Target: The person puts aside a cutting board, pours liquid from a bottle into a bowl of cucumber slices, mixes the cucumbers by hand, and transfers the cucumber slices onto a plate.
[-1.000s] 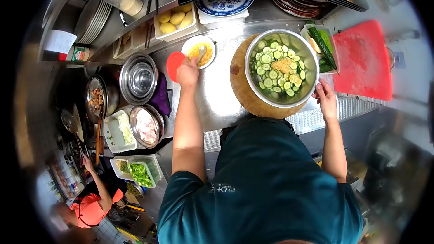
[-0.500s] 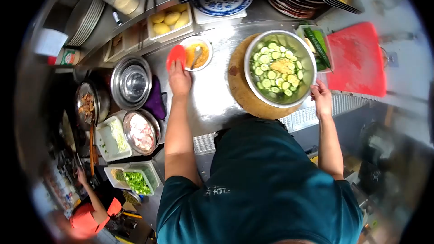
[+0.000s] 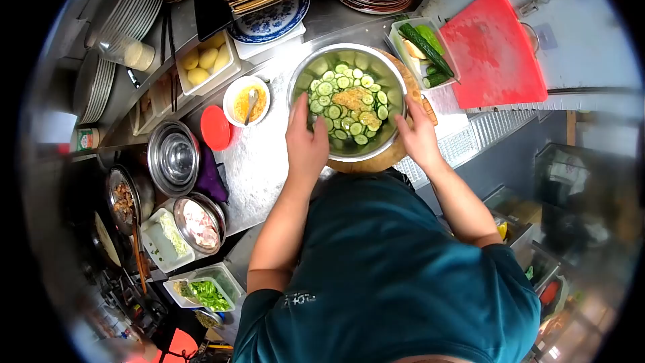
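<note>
A steel mixing bowl [image 3: 306, 70] holds sliced cucumber [image 3: 334, 113] with a mound of minced yellowish seasoning [image 3: 353, 99] on top. The bowl rests on a round wooden chopping board [image 3: 386, 159]. My left hand [image 3: 307, 144] grips the bowl's near left rim, its thumb reaching inside. On the right rim, my right hand [image 3: 420, 136] holds the bowl, with some fingers hidden behind the wall. Left of the bowl, a white bowl [image 3: 233, 115] of minced yellow seasoning has a spoon [image 3: 251, 104] in it. Beside that lies a red round lid [image 3: 216, 128].
A container of whole cucumbers [image 3: 426, 47] and a red cutting board [image 3: 497, 54] are at the right. Potatoes [image 3: 208, 60] sit in a tub behind. Steel bowls [image 3: 173, 158], raw meat [image 3: 200, 225] and chopped greens [image 3: 209, 294] stand left. A co-worker's red clothing [image 3: 181, 344] shows lower left.
My left hand has left the red lid, which now lies on the counter, and has moved right to the mixing bowl. My right hand stays at the bowl's right rim. The view has shifted.
</note>
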The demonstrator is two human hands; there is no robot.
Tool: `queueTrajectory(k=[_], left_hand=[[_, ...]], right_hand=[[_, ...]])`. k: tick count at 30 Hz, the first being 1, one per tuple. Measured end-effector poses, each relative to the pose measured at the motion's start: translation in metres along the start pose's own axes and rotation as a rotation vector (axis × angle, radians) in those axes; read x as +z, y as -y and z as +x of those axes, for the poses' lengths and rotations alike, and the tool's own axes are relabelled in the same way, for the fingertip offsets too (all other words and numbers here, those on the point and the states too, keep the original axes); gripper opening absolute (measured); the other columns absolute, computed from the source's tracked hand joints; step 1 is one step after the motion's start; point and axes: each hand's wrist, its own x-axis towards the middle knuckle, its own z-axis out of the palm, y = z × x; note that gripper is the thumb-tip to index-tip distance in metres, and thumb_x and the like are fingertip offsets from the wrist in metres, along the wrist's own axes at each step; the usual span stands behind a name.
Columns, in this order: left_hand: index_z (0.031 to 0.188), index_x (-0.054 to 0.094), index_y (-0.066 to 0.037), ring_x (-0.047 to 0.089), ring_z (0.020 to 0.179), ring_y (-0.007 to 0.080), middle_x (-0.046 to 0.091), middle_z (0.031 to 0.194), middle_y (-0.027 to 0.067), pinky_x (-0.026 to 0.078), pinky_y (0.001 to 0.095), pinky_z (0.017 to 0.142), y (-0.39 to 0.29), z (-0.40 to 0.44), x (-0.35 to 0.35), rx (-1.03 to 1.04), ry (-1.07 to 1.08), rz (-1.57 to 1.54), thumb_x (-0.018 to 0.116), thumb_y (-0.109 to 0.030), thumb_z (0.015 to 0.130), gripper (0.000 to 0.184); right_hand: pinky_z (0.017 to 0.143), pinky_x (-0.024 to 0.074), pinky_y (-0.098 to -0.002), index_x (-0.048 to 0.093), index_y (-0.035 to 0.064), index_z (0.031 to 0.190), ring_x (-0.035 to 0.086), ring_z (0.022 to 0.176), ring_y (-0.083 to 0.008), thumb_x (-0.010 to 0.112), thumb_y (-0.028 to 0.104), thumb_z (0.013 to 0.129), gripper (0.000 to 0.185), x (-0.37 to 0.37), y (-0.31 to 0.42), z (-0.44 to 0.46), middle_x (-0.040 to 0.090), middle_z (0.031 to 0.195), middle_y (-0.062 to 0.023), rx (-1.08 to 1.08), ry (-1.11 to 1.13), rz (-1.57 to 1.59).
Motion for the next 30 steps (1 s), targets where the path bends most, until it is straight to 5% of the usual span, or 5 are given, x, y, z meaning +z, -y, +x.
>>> queueTrajectory(k=[6,13,18,22,30], left_hand=[[0.159,0.026,0.005,0.058,0.129,0.0316,0.053,0.146,0.0245,0.049,0.038,0.107,-0.004,0.042,0.04,-0.742,-0.043,-0.438,0.057,-0.001,0.094,0.073],[0.158,0.03,-0.005,0.061,0.121,0.032,0.056,0.138,0.02,0.056,0.0451,0.097,0.016,0.052,0.063,-0.97,0.001,-0.689,0.061,-0.008,0.092,0.073],[0.163,0.028,-0.009,0.061,0.123,0.0312,0.056,0.141,0.0189,0.055,0.0428,0.099,0.021,0.052,0.066,-0.941,0.144,-0.701,0.066,0.002,0.089,0.083],[0.157,0.039,-0.005,0.067,0.112,0.0253,0.064,0.131,0.0174,0.058,0.0352,0.091,-0.003,0.048,0.061,-0.839,0.164,-0.6,0.063,0.009,0.091,0.072],[0.134,0.061,0.003,0.072,0.091,0.0226,0.072,0.114,0.0177,0.057,0.0332,0.084,0.061,0.058,0.049,-0.69,-0.012,-0.413,0.059,-0.012,0.104,0.034]], right_hand=[[0.118,0.0353,-0.0438,0.04,-0.0082,0.152,0.046,0.142,-0.0379,0.056,0.026,0.103,0.062,0.026,0.008,0.052,0.046,0.153,-0.0295,-0.015,0.113,-0.041],[0.103,0.0518,-0.0417,0.049,0.0021,0.145,0.061,0.125,-0.0262,0.053,0.034,0.104,0.052,0.06,0.0,0.101,0.062,0.137,-0.0165,0.787,0.45,0.915],[0.095,0.058,-0.0405,0.056,0.0054,0.139,0.067,0.115,-0.0234,0.077,0.022,0.092,0.054,0.067,-0.017,0.113,0.067,0.131,-0.0136,0.621,0.68,0.899],[0.092,0.054,-0.0327,0.053,0.0012,0.148,0.067,0.109,-0.0211,0.078,0.017,0.09,0.065,0.063,-0.016,0.104,0.069,0.128,-0.0152,0.422,0.609,0.699],[0.085,0.0517,-0.043,0.071,-0.0052,0.104,0.068,0.09,-0.0328,0.059,0.037,0.103,0.044,0.082,-0.036,0.117,0.071,0.098,-0.022,0.168,0.362,0.469]])
